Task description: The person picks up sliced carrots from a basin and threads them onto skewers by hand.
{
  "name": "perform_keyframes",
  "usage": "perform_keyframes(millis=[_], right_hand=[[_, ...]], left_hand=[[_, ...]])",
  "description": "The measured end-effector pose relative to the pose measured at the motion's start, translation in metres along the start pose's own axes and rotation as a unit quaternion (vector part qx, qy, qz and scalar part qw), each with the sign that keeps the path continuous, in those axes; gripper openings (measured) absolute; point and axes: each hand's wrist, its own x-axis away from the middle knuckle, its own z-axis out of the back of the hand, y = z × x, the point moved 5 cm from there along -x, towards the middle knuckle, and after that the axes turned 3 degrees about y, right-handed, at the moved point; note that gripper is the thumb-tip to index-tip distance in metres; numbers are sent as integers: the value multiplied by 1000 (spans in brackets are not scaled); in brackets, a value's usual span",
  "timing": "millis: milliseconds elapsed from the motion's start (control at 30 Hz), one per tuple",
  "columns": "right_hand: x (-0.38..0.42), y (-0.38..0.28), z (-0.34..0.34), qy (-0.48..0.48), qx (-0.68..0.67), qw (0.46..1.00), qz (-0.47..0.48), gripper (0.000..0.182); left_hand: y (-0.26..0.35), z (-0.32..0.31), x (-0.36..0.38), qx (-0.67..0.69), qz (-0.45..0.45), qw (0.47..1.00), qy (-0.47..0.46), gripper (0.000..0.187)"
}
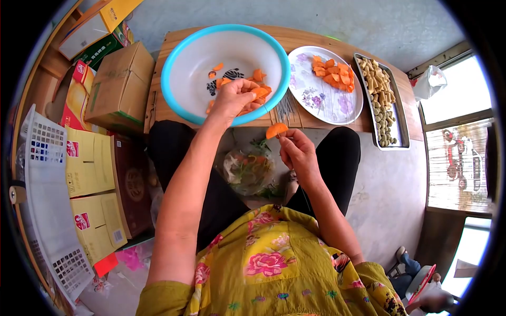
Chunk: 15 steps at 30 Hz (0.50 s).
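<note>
My left hand (237, 99) reaches over the near rim of a white basin (190, 58) with a turquoise edge. Its fingers are closed on a carrot piece (260, 92), and more carrot pieces (219, 67) lie inside the basin. In front of the basin, my right hand (298, 154) pinches a thin skewer whose shaft is mostly hidden by the fingers. One carrot slice (276, 130) sits at the skewer's upper end. A bundle of bare skewers (285, 109) lies on the wooden table (179, 38) between basin and plate.
A floral oval plate (305, 94) holds skewered carrot pieces (334, 72). Right of it, a metal tray (403, 134) carries tan and greenish food pieces. Below the table stands a plastic bag of scraps (247, 167). Cardboard boxes (120, 87) crowd the left; another person (408, 271) appears lower right.
</note>
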Motion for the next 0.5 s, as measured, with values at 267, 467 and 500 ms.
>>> perform_keyframes(millis=[267, 467, 500], right_hand=[[0, 0, 0, 0, 18, 1000, 1, 13], [1, -3, -1, 14, 12, 1000, 1, 20], [2, -5, -2, 14, 12, 1000, 1, 20]], left_hand=[[-2, 3, -2, -41, -23, 999, 1, 16], [0, -1, 1, -50, -19, 998, 14, 13], [0, -1, 1, -56, -26, 998, 12, 13]])
